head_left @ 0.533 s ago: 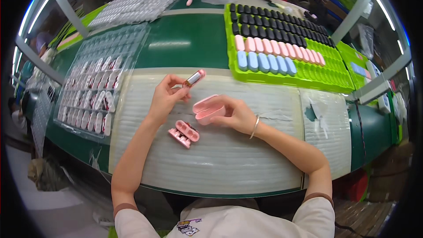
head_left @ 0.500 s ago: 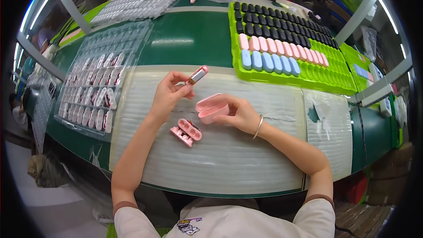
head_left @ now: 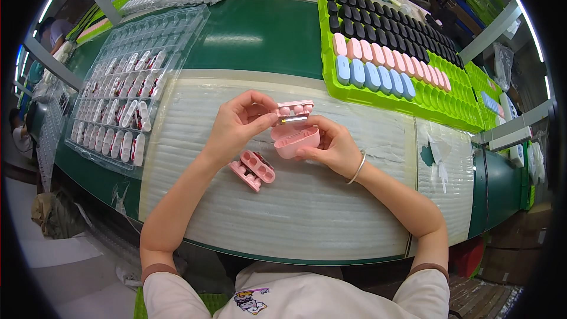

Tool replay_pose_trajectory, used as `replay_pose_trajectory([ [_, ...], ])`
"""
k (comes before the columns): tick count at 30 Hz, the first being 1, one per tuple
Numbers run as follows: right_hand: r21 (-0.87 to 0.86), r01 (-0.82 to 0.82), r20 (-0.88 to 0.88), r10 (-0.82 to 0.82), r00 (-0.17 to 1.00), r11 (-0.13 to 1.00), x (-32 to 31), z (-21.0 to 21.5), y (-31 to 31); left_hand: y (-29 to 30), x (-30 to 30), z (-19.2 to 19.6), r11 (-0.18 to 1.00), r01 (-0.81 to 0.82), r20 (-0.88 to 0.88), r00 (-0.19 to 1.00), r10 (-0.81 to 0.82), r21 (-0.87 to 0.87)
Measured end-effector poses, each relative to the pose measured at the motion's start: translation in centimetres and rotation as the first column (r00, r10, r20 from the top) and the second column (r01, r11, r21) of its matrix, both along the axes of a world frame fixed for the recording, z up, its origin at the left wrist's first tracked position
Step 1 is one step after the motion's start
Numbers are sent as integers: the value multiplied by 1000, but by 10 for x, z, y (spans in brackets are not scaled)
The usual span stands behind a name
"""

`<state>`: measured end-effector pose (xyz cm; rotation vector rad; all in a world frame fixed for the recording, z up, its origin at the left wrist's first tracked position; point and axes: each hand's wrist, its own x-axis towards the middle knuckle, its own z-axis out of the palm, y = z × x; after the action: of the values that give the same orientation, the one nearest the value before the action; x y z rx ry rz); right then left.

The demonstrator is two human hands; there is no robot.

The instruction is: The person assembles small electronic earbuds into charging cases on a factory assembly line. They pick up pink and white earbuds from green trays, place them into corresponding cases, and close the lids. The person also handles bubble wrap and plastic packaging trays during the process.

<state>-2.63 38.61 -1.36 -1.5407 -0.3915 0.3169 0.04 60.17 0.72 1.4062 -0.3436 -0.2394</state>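
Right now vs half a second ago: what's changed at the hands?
The left hand brought its pink insert rightward to the open pink case, turning it from tilted upward to roughly level, silver part now on its lower side. Nothing newly grasped or released.

Unchanged: right hand holds the case; loose pink parts lie on the mat. The view itself shifted slightly.

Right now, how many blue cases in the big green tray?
6 blue cases, side by side at the left of the near row in the big green tray; none looks hidden.
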Motion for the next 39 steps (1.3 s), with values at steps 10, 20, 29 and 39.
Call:
replay_pose_trajectory([
  [10, -113, 150, 252, -117, 960, 982, -7, 0, 2, -6, -14, 11, 901, -132, 487, 868, -96, 413],
  [20, -42, 194, 329, -169, 929, 980, -8, -4, 0, -15, -20, 5, 898, -297, 757, 651, -59, 325],
  [29, 285, -308, -202, 371, 906, 908, 6, 14, -10, -13, -22, 0, 942, -119, 699, 700, -143, 312],
  [39, 280, -465, -96, 507, 857, 840, 4, 2, -12, -19, -27, -7, 965, -2, 649, 740, -175, 263],
])
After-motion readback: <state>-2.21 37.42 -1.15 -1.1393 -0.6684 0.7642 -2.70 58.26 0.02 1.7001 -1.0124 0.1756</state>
